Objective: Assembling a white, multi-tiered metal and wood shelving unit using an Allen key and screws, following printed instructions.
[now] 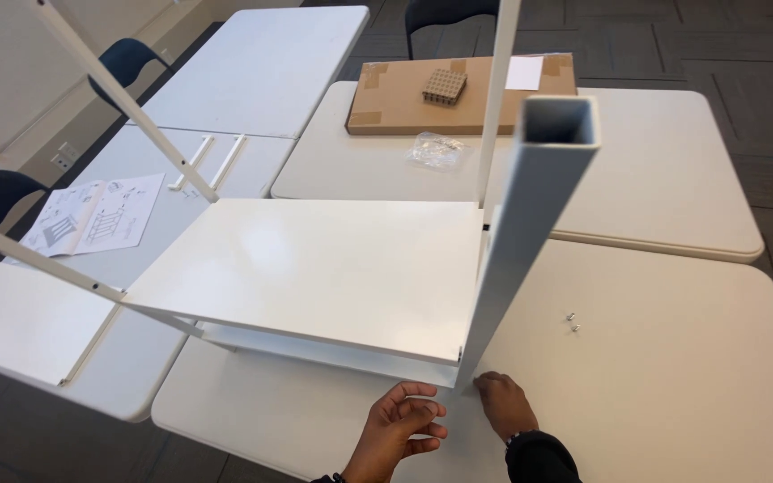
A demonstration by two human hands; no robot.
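A white metal shelf unit stands on the table, with a flat white shelf panel (315,268) fixed between square white posts. The nearest post (530,224) rises toward the camera, its hollow top end showing. My right hand (505,404) rests on the table at the foot of this post, fingers touching its base. My left hand (397,427) hovers just left of it, palm up, fingers curled with thumb and fingertips pinched together; whether something small sits between them I cannot tell. Two small screws (572,322) lie on the table to the right of the post.
A flat cardboard box (386,103) with a small block of foam lies at the back, a clear bag of hardware (436,148) in front of it. Instruction sheets (91,215) and two white rails (212,161) lie on the left table. Dark chairs stand at left and rear.
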